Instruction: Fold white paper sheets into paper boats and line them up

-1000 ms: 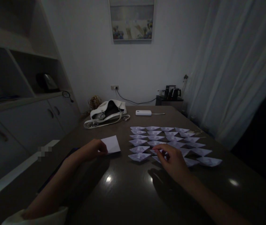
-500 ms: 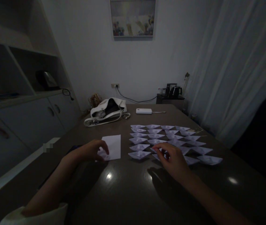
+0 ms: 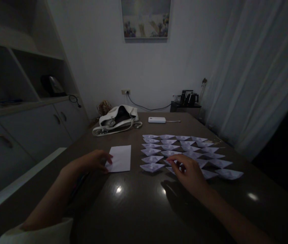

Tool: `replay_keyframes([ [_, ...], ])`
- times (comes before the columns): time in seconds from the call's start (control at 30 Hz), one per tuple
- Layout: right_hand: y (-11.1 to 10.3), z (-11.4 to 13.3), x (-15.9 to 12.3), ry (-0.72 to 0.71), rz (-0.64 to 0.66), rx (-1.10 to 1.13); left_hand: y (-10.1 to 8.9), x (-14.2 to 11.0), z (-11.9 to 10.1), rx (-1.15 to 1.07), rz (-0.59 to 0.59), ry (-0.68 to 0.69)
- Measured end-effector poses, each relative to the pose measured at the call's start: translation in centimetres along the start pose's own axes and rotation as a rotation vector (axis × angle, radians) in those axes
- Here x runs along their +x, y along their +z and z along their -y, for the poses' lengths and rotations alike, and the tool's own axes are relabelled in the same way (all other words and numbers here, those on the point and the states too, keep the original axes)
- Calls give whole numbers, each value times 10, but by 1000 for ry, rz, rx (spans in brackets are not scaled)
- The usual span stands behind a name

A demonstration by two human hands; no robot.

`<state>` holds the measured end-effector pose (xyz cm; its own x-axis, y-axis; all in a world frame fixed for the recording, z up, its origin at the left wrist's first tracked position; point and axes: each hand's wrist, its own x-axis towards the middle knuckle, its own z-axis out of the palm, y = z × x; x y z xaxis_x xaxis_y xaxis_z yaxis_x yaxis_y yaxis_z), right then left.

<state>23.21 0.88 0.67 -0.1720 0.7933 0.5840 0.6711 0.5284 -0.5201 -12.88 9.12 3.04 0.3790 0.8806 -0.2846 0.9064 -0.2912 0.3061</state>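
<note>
Main risk, my read: the white paper point(image 3: 120, 158) could skid or skew on the smooth table point(image 3: 139, 210) if the left hand point(image 3: 93, 162) presses sideways, since contact looks limited to its left edge. If it's a stack (can't tell), sheets could shear apart or come up doubled. Second risk: the right hand point(image 3: 189, 171) sits low over the near rows of paper boats point(image 3: 152, 167); a small wrist drop or swing could crush or shift some. The white paper lies flat left of the paper boats, its left edge at the left hand's fingertips, most of it beyond them to the right. Left thumb and index are apart; right thumb and index tips are near each other, can't tell if they pinch anything.
</note>
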Motion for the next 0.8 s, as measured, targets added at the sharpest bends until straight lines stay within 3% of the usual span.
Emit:
replay_keyframes([
  [0.33,-1,3,1,-7,4,0,-1,-4,-9,22,-47,26],
  [0.47,0,3,1,-1,6,-9,19,6,-41,69,-173,50],
  [0.6,0,2,1,0,-13,-5,47,15,-78,135,-304,-15],
  [0.8,1,3,0,-2,3,1,58,17,-85,150,-364,-80],
])
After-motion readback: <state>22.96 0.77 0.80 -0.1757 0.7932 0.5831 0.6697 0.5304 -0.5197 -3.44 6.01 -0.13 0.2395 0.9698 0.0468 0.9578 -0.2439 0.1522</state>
